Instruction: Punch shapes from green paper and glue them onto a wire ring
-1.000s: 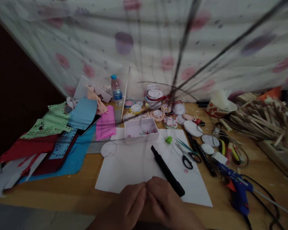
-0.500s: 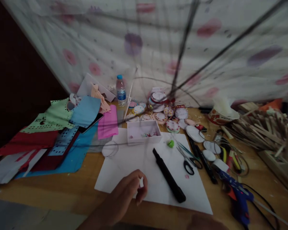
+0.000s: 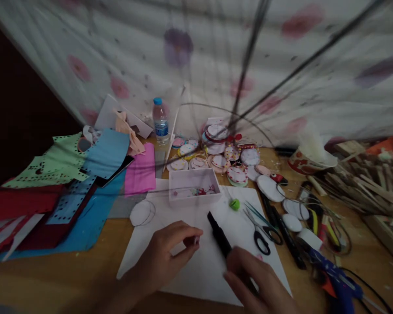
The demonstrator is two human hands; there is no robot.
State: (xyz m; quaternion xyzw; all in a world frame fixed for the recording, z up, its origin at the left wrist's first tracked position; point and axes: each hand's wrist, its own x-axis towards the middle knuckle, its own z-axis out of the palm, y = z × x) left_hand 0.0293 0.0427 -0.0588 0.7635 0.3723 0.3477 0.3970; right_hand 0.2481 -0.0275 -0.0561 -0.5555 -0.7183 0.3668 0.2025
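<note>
My left hand is over the white paper, thumb and forefinger pinching a tiny pale piece too small to name. My right hand is wrapped round the lower part of a long black pen-like tool. The tool lies slanted on the paper, its narrow end pointing away from me; fingers cover part of its thick end. Beyond both hands, a white open box holds small red and pale bits. Scissors and a small green object lie right of the tool.
Coloured felt sheets pile up at left. A water bottle and decorated round pieces stand at the back. On the right are a blue glue gun, pliers, a paper bowl and wooden sticks. Dark cords cross the view.
My right hand has come up from the bottom edge onto the black tool. The left hand still pinches a tiny piece, its fingers now pointing right. The view has shifted slightly.
</note>
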